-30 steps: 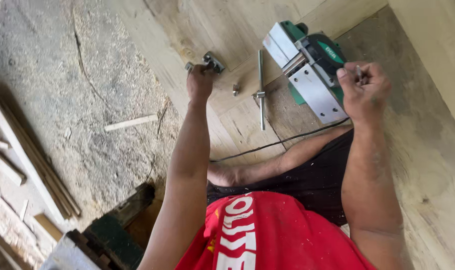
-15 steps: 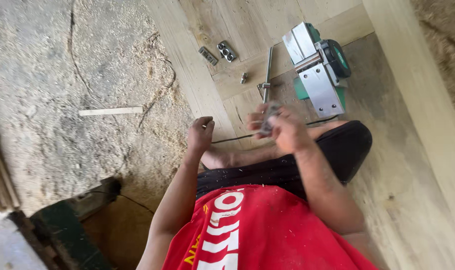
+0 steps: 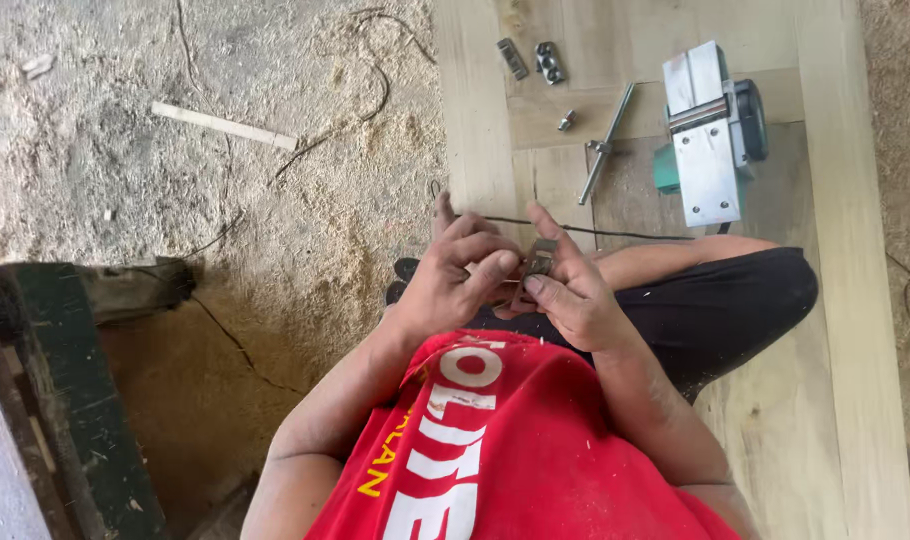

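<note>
Single head-worn view, looking steeply down the wearer's own chest: red shirt (image 3: pixel 495 450) fills the bottom edge, both hands meet close below the lens at frame centre, left hand (image 3: pixel 453 275) and right hand (image 3: pixel 567 290). Facing forward and down over a bent leg in black (image 3: pixel 715 300), it takes in the wooden board surface (image 3: pixel 855 330) in the upper right, with a green power planer (image 3: pixel 710 135) near the top edge, farther off. Sawdust-covered floor (image 3: pixel 175 200) fills the left half; no second view to overlap.
</note>
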